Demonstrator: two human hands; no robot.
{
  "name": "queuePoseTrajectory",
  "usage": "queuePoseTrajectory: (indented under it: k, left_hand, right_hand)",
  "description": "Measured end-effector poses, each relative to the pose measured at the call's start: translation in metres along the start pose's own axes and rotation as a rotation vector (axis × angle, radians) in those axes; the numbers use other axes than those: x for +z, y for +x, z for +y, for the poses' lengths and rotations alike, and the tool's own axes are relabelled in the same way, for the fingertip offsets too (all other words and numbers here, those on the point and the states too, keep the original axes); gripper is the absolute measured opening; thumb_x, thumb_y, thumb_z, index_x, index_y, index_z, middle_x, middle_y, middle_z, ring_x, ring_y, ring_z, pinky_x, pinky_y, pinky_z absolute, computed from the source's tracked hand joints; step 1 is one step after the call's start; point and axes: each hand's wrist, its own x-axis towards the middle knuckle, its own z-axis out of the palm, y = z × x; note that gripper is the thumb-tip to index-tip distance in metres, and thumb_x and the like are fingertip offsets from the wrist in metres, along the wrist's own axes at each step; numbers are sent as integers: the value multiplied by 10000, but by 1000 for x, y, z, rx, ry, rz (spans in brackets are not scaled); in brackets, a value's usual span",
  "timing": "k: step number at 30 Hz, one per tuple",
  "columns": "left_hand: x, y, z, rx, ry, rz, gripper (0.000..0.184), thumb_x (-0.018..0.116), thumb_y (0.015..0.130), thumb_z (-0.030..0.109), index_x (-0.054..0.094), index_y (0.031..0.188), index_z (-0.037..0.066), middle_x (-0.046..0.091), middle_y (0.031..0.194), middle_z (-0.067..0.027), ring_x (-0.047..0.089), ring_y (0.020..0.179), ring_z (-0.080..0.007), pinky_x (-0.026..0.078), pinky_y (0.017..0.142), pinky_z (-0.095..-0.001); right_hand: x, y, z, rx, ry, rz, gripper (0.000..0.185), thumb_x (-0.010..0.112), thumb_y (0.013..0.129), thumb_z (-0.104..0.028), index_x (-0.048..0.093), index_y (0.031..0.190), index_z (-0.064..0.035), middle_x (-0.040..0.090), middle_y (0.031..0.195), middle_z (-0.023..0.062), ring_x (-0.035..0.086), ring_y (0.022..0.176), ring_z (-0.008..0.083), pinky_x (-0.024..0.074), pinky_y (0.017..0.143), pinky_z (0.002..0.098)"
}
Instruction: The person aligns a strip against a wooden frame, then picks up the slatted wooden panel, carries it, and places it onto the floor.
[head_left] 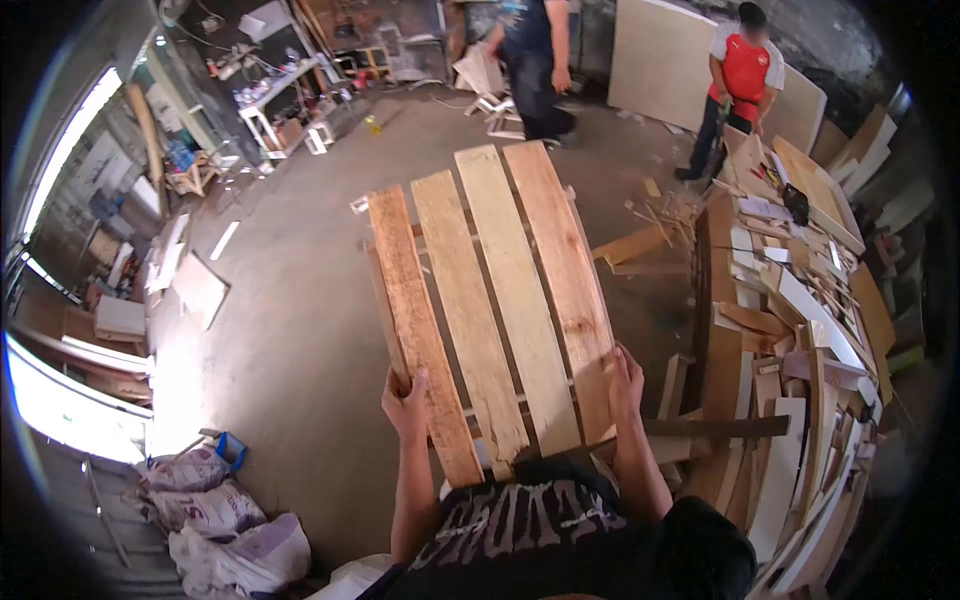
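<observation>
A slatted wooden panel [515, 310] is held out in front of my body, its near end close to my black shirt. Several long planks run side by side with narrow gaps, and crosspieces show between them. The leftmost plank [418, 310] is a darker reddish brown, and one middle plank has a ragged near end. My left hand [406, 402] is closed round the left edge, thumb on top. On the opposite edge, my right hand [626, 382] grips the panel's right side. The fingers under the panel are partly hidden.
At right, offcuts and boards [800, 330] cover a long workbench. A person in a red and white shirt [745, 75] stands behind it; another person in dark clothes [535, 70] is farther back. White sacks [240, 550] lie at lower left. Wood scraps [660, 220] litter the floor.
</observation>
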Motion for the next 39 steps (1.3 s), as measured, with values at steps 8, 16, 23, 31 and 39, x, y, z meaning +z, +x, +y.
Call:
queuePoseTrajectory:
  k: [8,16,23,31,39]
  left_hand:
    - [79,157,-1,-13,-141,-159,470,748,830,168,586,1210,-56,669,1055,-88,611,923,-127,484,822,-272]
    - [130,286,-13,-22,-103,-271,483,759,827,216,602,1201,-47,677,1013,-77,602,906,-110,480,799,-262]
    - [191,394,-36,-59,57,-316,501,764,822,241,609,1213,-30,682,957,-68,600,857,-106,483,769,-266]
    - [275,562,-25,-49,152,-331,549,757,819,319,605,1208,-37,690,963,-81,615,854,-125,488,761,-270]
    - [343,654,-14,-10,77,-274,487,751,823,290,611,1148,-45,687,999,-102,622,884,-150,490,781,-296]
  right_hand:
    - [79,108,-34,-66,-24,55,521,572,953,-360,564,1270,53,644,1149,110,577,1037,150,445,899,287]
    - [155,180,-35,-66,-38,153,418,540,968,-291,597,1236,25,668,1058,62,578,969,112,454,852,263]
    - [221,272,-8,22,29,192,384,529,971,-267,608,1225,11,665,1036,55,580,944,121,458,844,278]
    - [328,424,-32,102,9,134,392,546,967,-281,606,1232,2,661,1064,52,577,956,124,457,846,277]
    - [386,549,-20,51,-23,104,469,584,945,-363,603,1232,8,669,1060,61,581,956,133,457,861,288]
